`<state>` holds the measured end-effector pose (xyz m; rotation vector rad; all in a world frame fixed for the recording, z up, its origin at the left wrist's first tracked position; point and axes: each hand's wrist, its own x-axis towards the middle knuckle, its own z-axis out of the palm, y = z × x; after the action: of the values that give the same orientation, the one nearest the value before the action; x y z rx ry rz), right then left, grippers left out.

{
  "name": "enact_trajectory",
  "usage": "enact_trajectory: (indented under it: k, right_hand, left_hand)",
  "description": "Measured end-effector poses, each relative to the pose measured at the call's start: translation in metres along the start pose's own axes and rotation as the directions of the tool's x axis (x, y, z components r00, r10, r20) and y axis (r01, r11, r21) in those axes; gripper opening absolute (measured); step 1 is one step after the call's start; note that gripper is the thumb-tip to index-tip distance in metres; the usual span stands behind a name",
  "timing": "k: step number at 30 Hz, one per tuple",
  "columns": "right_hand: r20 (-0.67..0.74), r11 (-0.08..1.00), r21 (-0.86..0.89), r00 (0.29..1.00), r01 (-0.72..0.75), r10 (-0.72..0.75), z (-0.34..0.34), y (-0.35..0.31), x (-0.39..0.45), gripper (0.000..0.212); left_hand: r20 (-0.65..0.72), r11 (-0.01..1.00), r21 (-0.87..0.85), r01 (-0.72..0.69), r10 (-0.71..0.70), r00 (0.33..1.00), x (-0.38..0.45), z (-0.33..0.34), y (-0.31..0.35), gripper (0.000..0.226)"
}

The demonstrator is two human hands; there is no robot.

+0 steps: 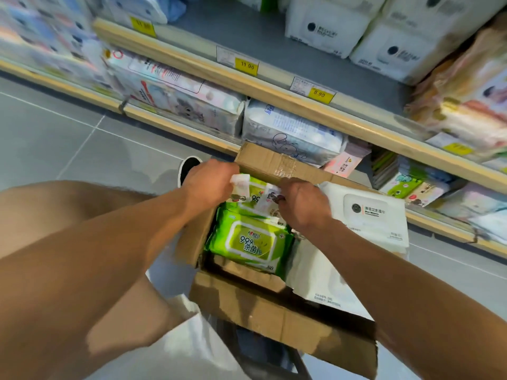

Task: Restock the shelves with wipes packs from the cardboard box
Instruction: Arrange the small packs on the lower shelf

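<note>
- Head view: shelves (274, 97) run across the top, past the box, stocked with packs and carrying yellow price tags (246, 66).
- Box (263, 305), open cardboard, sits in the middle below the shelves, its far flap (274, 163) standing up towards them.
- White pack (373, 215) lies over the box's right edge.
- Green pack (251, 242) lies flat inside the box, label up, with more green packs behind it.
- Left hand (211, 182) reaches into the far end of the box, fingers curled around a small pale pack (241, 185).
- Right hand (301, 201) is just beside it in the box, pinching another small pack (270, 200) between thumb and fingers.
- Shoe (188, 167) shows on the grey floor just left of the box.
</note>
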<state>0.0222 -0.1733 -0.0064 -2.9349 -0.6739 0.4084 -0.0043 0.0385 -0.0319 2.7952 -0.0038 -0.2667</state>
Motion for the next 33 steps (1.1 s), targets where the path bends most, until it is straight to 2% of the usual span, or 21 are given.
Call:
enact_trajectory:
  k: [3,6,15,20,23,33]
  right_hand:
    - [-0.151,0.997,-0.013,0.986,0.076,-0.077,-0.027,0.009,-0.007,0.015]
    - [-0.272,0.995,-0.050,0.957,0.086,-0.097,-0.057,0.025,-0.013,0.013]
    - [-0.493,0.997,-0.037,0.869,-0.072,0.045,-0.124,0.116,-0.059,0.009]
    - [-0.521,0.983,-0.041,0.843,-0.180,0.133,-0.135,0.177,-0.092,0.012]
    - [-0.526,0.969,-0.007,0.825,-0.248,0.208,-0.134,0.215,-0.108,0.013]
    - [-0.451,0.910,0.073,0.800,-0.409,0.395,-0.087,0.341,-0.123,0.021]
  left_hand:
    - [-0.081,0.999,-0.037,0.008,-0.011,0.997,-0.014,-0.026,0.006,0.020]
    - [-0.183,1.000,-0.031,0.005,-0.011,0.983,-0.024,-0.051,0.021,0.018]
    - [-0.331,0.991,-0.026,-0.132,0.116,0.937,-0.011,-0.093,0.127,0.025]
    - [-0.336,0.972,-0.032,-0.233,0.210,0.918,0.015,-0.087,0.199,0.027]
    - [-0.332,0.960,-0.034,-0.277,0.250,0.909,0.030,-0.079,0.240,0.020]
    - [-0.247,0.923,-0.051,-0.380,0.357,0.901,0.085,-0.025,0.336,0.023]
